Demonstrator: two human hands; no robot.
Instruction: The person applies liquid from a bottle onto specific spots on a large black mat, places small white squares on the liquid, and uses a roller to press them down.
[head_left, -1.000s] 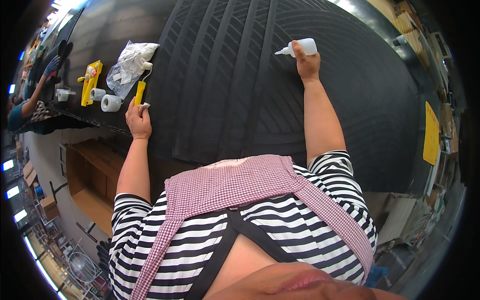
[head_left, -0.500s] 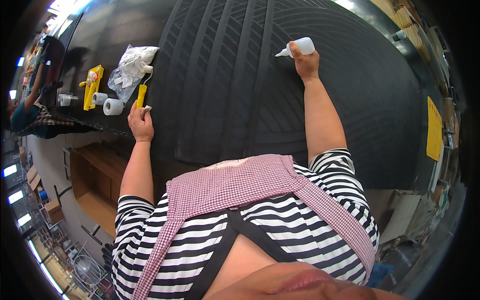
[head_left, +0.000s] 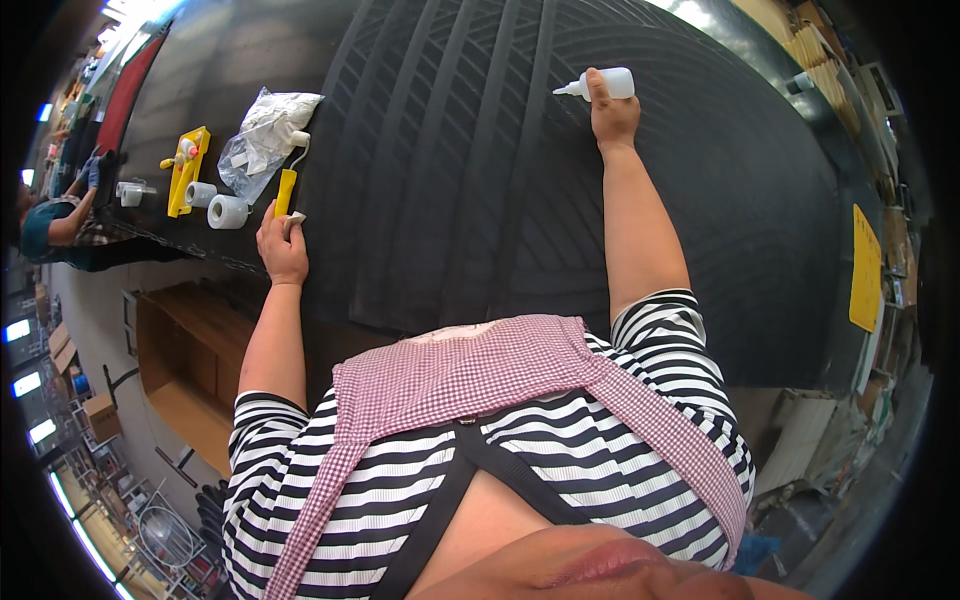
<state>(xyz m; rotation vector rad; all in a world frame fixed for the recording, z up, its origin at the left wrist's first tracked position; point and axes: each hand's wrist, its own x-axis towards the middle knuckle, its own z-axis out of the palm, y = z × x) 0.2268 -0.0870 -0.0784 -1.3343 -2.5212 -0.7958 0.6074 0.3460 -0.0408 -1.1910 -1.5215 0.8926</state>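
Over the black sheet (head_left: pixel 680 250), my right hand (head_left: pixel 615 120) grips a white squeeze bottle (head_left: pixel 617 84), tilted so its pointed nozzle faces left. My left hand (head_left: pixel 282 250) rests at the sheet's near left, closed around a small white crumpled scrap (head_left: pixel 295 217) that sticks out by the thumb; I cannot tell if it is paper or cloth. Right at its fingertips lies the yellow handle of a small roller (head_left: pixel 286 190). Beyond the handle sits a clear plastic bag (head_left: pixel 262 140) with white material inside. Straight bands and curved streaks mark the sheet's surface.
Left of the bag are a yellow tray (head_left: pixel 186 175) with small items and white rolls (head_left: pixel 228 212). A co-worker (head_left: pixel 62 222) stands at the table's far left. On the right edge lies a yellow card (head_left: pixel 866 270). Below the table's left side is an open brown cabinet (head_left: pixel 190 350).
My right hand has shifted slightly up with the squeeze bottle, which lies more level. My left hand stays in place. The co-worker's arms have lowered.
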